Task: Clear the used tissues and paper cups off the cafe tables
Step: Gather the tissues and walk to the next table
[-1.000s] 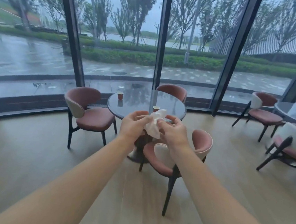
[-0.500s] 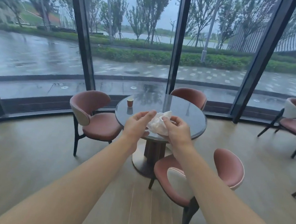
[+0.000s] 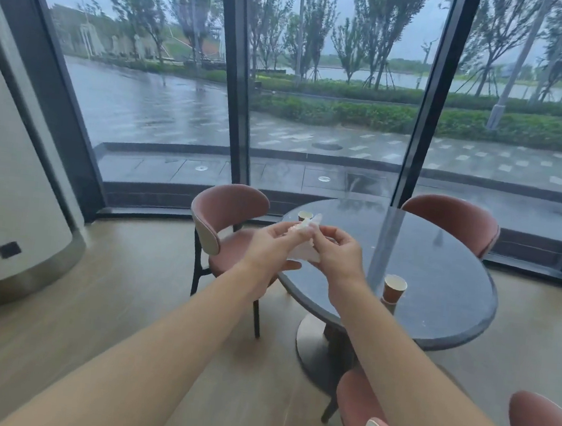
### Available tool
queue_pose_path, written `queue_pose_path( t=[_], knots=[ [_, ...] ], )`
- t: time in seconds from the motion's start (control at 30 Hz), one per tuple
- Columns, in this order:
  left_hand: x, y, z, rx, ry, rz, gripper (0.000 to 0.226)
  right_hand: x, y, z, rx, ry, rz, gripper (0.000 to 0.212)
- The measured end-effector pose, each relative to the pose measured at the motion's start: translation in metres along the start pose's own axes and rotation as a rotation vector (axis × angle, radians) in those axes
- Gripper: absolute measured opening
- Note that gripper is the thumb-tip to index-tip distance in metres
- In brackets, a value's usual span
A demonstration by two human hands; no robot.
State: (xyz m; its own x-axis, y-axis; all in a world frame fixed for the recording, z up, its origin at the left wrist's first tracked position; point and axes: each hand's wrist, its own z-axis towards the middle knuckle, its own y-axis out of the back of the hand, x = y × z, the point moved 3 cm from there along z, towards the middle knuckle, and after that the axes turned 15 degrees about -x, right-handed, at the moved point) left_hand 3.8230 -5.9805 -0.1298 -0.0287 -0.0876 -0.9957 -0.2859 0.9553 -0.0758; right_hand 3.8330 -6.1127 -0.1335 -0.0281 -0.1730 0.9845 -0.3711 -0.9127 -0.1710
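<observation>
- Fingers (image 3: 331,233) of both hands curled, pinching crumpled tissue (image 3: 303,254) between them.
- Paper cup (image 3: 394,289) near right wrist, second cup (image 3: 305,216) just beyond fingertips: both uncollected on round table (image 3: 455,274).

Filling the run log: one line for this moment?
hands: left and right hold tissue | cups: on table

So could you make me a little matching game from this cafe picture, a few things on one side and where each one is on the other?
Things:
1. white tissue
2. near paper cup
3. far paper cup
4. pink chair

Places:
A. at the table's far left edge, behind the hands
B. on the floor, left of the round table
C. held between the left hand and right hand
D. on the table, right of the right wrist

Pairs: 1-C, 2-D, 3-A, 4-B
</observation>
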Motion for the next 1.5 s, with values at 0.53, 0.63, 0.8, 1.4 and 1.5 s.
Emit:
queue_pose_path(
  t=[0.53, 0.63, 0.8, 1.4, 1.5],
  knots=[
    [0.023, 0.001, 0.337, -0.104, 0.162, -0.109, 0.017, -0.066, -0.166, 0.258, -0.047, -0.08, -0.035, 0.011],
    [0.024, -0.012, 0.386, -0.105, 0.199, -0.13, 0.033, -0.073, -0.18, 0.301, -0.102, -0.109, -0.051, 0.01],
    [0.04, -0.046, 0.475, -0.116, 0.301, -0.108, 0.031, -0.09, -0.202, 0.389, -0.147, -0.132, -0.046, 0.01],
    [0.171, -0.135, 0.732, -0.147, 0.523, 0.175, 0.025, -0.213, -0.256, 0.633, -0.303, -0.36, -0.164, 0.008],
    [0.205, -0.143, 0.762, -0.121, 0.486, 0.266, 0.021, -0.238, -0.254, 0.653, -0.382, -0.405, -0.167, 0.005]
  ],
)
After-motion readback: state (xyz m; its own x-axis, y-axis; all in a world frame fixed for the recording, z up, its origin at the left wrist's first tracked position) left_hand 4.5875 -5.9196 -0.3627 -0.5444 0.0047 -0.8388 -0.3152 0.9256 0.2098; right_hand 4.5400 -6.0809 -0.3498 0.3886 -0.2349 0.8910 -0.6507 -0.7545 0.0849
